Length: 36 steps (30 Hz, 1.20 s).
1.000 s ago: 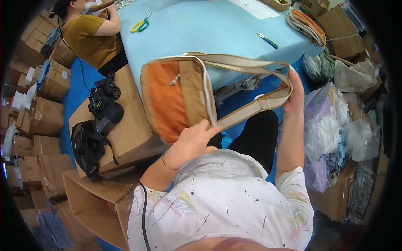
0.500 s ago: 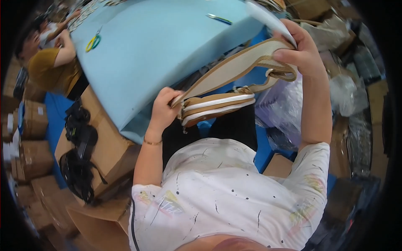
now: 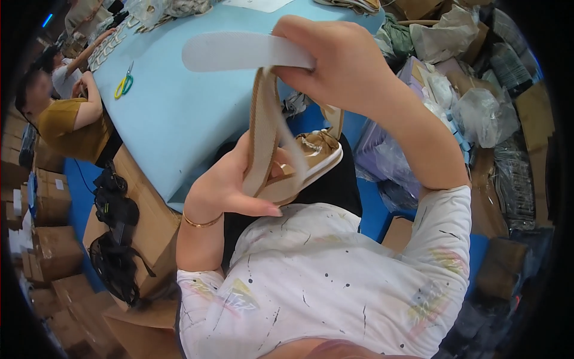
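Note:
A small brown bag (image 3: 323, 157) with white zips hangs in front of my body, tilted. Its beige woven strap (image 3: 262, 128) with brown edges rises in a loop from my left hand toward my right. My left hand (image 3: 222, 186) is closed around the lower strap beside the bag, thumb stretched out and some fingers hidden behind the webbing. Higher up, my right hand (image 3: 341, 63) pinches a whitish, round-ended flat strip (image 3: 230, 51) that points left over the table. The strap's top meets this strip just below my right fingers; whether they hold it too is unclear.
A light blue covered table (image 3: 161, 125) lies ahead, bearing yellow-green scissors (image 3: 124, 87) and a white sheet (image 3: 260, 5). Two people sit at its left side. Black straps and gear (image 3: 116, 209) rest on a carton (image 3: 143, 221). Plastic-wrapped goods (image 3: 382, 143) crowd the right.
My right hand has swung left and inward, turning the white strip to point left. The strap has gone from stretched sideways to a steep loop. My left hand has moved slightly nearer to me.

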Available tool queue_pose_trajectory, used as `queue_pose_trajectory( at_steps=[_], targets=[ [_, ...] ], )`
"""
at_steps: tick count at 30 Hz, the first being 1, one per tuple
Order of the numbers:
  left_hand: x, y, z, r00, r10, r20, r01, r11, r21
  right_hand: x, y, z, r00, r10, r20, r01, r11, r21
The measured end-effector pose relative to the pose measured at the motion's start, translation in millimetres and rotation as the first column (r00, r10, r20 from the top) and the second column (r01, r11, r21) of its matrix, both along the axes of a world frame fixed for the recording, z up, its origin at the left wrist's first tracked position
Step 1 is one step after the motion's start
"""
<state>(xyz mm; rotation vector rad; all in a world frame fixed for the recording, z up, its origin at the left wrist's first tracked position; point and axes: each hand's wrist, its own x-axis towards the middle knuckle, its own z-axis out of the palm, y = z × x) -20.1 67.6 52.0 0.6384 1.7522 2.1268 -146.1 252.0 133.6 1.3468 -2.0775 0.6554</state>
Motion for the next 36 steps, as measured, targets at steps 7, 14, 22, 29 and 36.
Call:
queue_pose_trajectory(
  at_steps=[7, 14, 22, 29, 36],
  targets=[
    [-30, 1, 11, 0.943, 0.283, 0.175, -0.320, 0.917, 0.237, 8, -15, -12, 0.987, 0.051, 0.149, -0.052, 0.999, -0.003],
    [-25, -21, 23, 0.879, 0.477, -0.031, -0.429, 0.815, 0.390, -33, 32, -69, 0.534, 0.253, 0.807, -0.424, 0.906, -0.003],
    [-47, -33, 19, 0.716, 0.698, -0.013, -0.666, 0.689, 0.286, -38, 63, -152, -0.586, 0.709, 0.392, 0.072, 0.528, -0.846],
    [-64, -30, -55, 0.856, 0.273, -0.438, -0.515, 0.379, -0.769, -10, 64, -131, -0.591, 0.803, 0.072, 0.320, 0.315, -0.893],
    [-34, 62, -67, 0.220, 0.230, -0.948, -0.816, 0.575, -0.050, -8, 95, -118, -0.501, 0.852, 0.153, 0.362, 0.366, -0.857]
  ],
)
